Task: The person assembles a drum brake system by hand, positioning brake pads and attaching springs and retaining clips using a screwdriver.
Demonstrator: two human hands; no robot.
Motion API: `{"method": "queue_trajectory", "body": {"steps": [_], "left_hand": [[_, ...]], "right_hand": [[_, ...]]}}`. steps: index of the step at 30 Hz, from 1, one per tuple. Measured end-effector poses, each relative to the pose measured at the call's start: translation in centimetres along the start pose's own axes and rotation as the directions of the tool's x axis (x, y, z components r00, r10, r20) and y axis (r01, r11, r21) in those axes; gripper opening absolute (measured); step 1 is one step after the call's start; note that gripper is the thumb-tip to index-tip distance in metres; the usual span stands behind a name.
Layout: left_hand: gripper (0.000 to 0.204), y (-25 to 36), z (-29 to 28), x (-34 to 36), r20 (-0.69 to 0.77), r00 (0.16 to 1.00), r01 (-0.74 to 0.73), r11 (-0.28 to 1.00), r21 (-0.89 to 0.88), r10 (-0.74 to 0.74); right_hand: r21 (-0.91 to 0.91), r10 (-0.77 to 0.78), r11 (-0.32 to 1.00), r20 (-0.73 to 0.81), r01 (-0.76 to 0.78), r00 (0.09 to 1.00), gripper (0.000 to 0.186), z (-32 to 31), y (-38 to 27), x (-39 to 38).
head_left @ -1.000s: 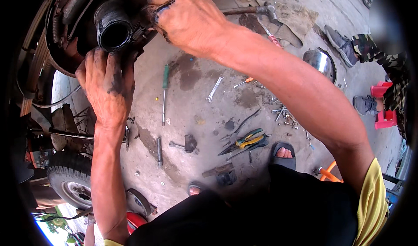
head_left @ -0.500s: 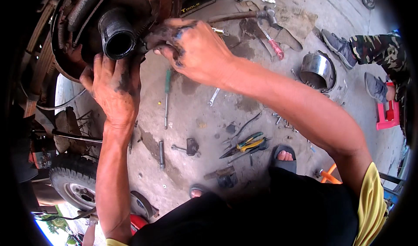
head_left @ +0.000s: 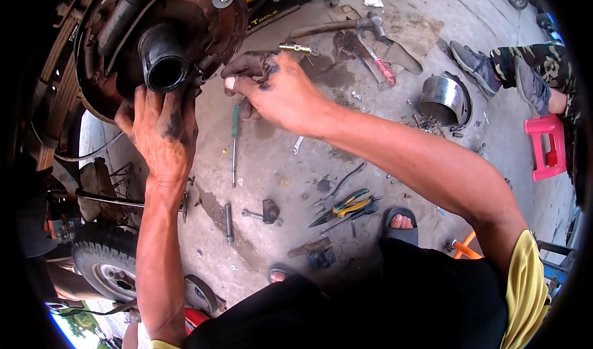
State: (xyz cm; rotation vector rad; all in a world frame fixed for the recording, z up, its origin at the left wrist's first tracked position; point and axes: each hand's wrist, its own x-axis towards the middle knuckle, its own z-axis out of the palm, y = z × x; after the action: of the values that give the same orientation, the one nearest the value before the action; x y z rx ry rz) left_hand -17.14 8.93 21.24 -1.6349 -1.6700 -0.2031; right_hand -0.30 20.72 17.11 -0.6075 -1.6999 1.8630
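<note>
Drum-brake assembly (head_left: 207,31) sits far left, its black axle tube (head_left: 162,49) jutting nearward. The left hand (head_left: 164,133) has fingers against the tube's near rim, grasp uncertain. Rightward, the right hand (head_left: 278,92) curls apart from it; whether anything is pinched, I cannot tell.

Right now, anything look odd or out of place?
A few things. The plate behind the tube looks rusty. A dark stain by the metal rod may be spilled fluid. Pliers lie loose near the right sandal, perhaps easy to step on.
</note>
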Motion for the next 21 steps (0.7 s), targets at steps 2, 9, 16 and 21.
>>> {"method": "queue_trajectory", "body": {"steps": [2,9,16,21], "left_hand": [[0.025,0.51,-0.10,0.17,0.024,0.999,0.048,0.999,-0.011,-0.048],[0.023,0.86,-0.05,0.33,0.053,0.994,0.095,0.995,0.038,-0.097],[0.020,0.88,0.21,0.32,0.058,0.991,0.114,0.992,0.048,-0.116],[0.019,0.92,0.29,0.27,0.044,0.993,0.106,0.993,0.047,-0.108]], "right_hand": [[0.038,0.033,0.999,0.001,-0.033,0.999,0.024,-0.10,0.20,0.12],[0.103,0.032,0.994,0.017,-0.034,0.999,0.027,0.21,0.85,0.64],[0.217,0.051,0.975,-0.030,-0.043,0.998,0.018,0.41,0.64,0.85],[0.206,0.116,0.972,0.019,-0.117,0.993,0.028,0.54,0.38,0.90]]}}
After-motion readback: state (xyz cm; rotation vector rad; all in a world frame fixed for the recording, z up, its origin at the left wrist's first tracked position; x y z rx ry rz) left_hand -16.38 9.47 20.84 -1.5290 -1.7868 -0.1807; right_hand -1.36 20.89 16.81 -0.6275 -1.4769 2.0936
